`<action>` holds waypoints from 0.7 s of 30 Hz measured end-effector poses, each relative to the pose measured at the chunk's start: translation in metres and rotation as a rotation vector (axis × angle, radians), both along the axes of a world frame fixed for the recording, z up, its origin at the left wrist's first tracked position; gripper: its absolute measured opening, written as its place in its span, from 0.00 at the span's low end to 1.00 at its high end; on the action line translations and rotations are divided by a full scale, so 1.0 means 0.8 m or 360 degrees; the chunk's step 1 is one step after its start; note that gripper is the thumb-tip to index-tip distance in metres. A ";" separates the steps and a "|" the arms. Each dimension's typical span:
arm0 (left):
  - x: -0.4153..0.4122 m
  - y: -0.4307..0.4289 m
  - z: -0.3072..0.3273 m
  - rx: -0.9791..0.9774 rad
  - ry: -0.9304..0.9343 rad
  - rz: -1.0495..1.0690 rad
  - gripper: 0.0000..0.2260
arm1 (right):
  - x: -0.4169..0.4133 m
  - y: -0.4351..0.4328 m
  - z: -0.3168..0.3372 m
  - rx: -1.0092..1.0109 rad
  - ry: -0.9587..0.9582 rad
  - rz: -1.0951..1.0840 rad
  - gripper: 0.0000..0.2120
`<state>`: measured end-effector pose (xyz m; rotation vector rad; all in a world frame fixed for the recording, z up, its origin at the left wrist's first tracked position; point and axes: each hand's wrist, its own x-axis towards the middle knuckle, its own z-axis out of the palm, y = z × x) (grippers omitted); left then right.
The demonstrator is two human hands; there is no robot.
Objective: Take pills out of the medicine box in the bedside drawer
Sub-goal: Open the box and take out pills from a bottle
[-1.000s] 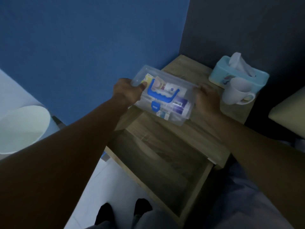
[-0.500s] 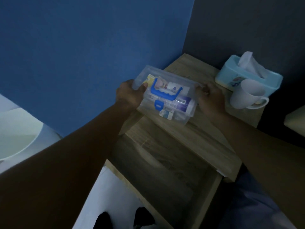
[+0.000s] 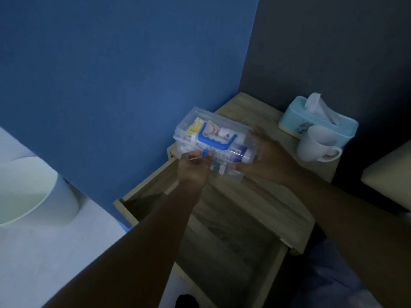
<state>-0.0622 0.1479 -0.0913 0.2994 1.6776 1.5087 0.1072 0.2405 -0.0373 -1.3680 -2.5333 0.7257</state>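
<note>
A clear plastic medicine box [image 3: 222,132] with a blue handle [image 3: 216,140] sits on the wooden bedside table [image 3: 262,196], near its left edge. Packets and tubes show through its lid. My left hand [image 3: 193,167] is at the box's front, its fingertips pinching the small blue latch [image 3: 205,153]. My right hand [image 3: 264,158] holds the box's right end, the thumb along the front corner. Below the tabletop the drawer [image 3: 222,252] stands pulled out, its wooden bottom bare.
A white mug [image 3: 315,145] and a light-blue tissue box [image 3: 318,121] stand at the table's back right. A white bin [image 3: 33,192] is on the floor to the left. The blue wall is close behind the box. My dark shoes [image 3: 186,301] show at the bottom.
The box has come down onto the tabletop. My left hand moved from the box's left end to the blue latch at the front. The right hand stayed on the right end.
</note>
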 end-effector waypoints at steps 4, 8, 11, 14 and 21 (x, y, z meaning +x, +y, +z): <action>-0.003 -0.002 0.002 -0.0051 0.0013 0.0043 0.16 | -0.004 0.001 0.009 0.0084 -0.0176 0.0018 0.59; 0.001 -0.012 0.004 -0.0063 0.0304 0.0007 0.16 | -0.005 -0.001 0.009 0.0156 -0.0168 -0.0011 0.58; 0.000 -0.033 -0.004 -0.0059 0.0959 -0.0286 0.15 | -0.005 -0.002 0.010 0.0178 -0.0157 -0.0027 0.57; -0.005 -0.047 -0.020 -0.0294 0.1349 -0.0634 0.13 | -0.004 -0.002 0.010 0.0189 -0.0157 -0.0027 0.57; -0.049 -0.059 -0.010 0.0060 0.1873 -0.0643 0.28 | 0.001 0.004 0.034 0.0111 0.0146 0.0008 0.46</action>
